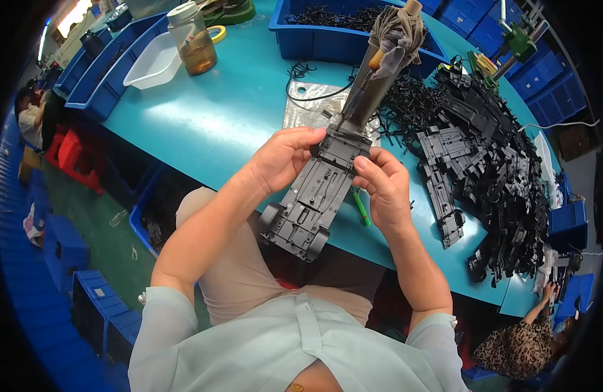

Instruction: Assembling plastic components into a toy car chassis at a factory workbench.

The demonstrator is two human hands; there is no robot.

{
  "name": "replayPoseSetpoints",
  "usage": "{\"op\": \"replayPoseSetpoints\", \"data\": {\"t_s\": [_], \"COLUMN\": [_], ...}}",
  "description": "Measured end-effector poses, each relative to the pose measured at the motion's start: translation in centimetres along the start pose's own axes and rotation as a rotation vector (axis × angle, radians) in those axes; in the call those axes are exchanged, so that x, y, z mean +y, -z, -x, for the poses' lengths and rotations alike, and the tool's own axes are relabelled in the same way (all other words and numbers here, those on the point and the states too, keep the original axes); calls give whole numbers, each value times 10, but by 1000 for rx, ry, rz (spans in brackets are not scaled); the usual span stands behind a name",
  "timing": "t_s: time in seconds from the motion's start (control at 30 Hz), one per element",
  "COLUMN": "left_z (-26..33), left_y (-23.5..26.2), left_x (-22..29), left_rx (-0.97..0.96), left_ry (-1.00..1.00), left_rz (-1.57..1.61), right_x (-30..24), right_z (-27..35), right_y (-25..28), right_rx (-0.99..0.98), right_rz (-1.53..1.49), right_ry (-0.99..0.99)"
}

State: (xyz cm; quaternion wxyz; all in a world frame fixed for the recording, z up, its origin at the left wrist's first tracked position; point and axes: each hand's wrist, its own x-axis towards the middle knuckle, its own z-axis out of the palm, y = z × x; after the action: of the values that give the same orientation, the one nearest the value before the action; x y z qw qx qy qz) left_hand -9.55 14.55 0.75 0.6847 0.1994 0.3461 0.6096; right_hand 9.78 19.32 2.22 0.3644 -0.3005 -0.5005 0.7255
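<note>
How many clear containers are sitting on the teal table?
2. A clear plastic jar with a white lid and brownish contents stands at the table's far left. A shallow translucent tray lies just left of it, against the blue bins. Others may be hidden.

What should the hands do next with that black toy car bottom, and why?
Probably press the black chassis up against the cloth-wrapped tool. The left hand and right hand both grip its top end, which already meets the tool's tip.
</note>
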Motion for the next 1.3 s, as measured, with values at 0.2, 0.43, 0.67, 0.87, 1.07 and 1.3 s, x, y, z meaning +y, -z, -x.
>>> {"op": "replayPoseSetpoints", "data": {"t_s": [0.2, 0.43, 0.67, 0.87, 1.07, 1.3], "left_z": [-1, 0, 0, 2, 2, 2], "left_y": [0, -2, -2, -6, -4, -4], "left_x": [3, 5, 5, 7, 8, 6], "left_rx": [22, 13, 2, 28, 32, 25], "left_ry": [21, 56, 56, 76, 51, -4], "left_rz": [3, 15, 9, 12, -12, -24], "right_x": [1, -1, 0, -1, -1, -1], "right_z": [-2, 0, 0, -1, -1, -1], "right_y": [1, -2, -1, 0, -2, -2], "right_rx": [11, 24, 8, 0, -9, -16], "right_rz": [-30, -17, -29, -35, -25, -32], "right_ry": [11, 14, 15, 17, 14, 16]}}
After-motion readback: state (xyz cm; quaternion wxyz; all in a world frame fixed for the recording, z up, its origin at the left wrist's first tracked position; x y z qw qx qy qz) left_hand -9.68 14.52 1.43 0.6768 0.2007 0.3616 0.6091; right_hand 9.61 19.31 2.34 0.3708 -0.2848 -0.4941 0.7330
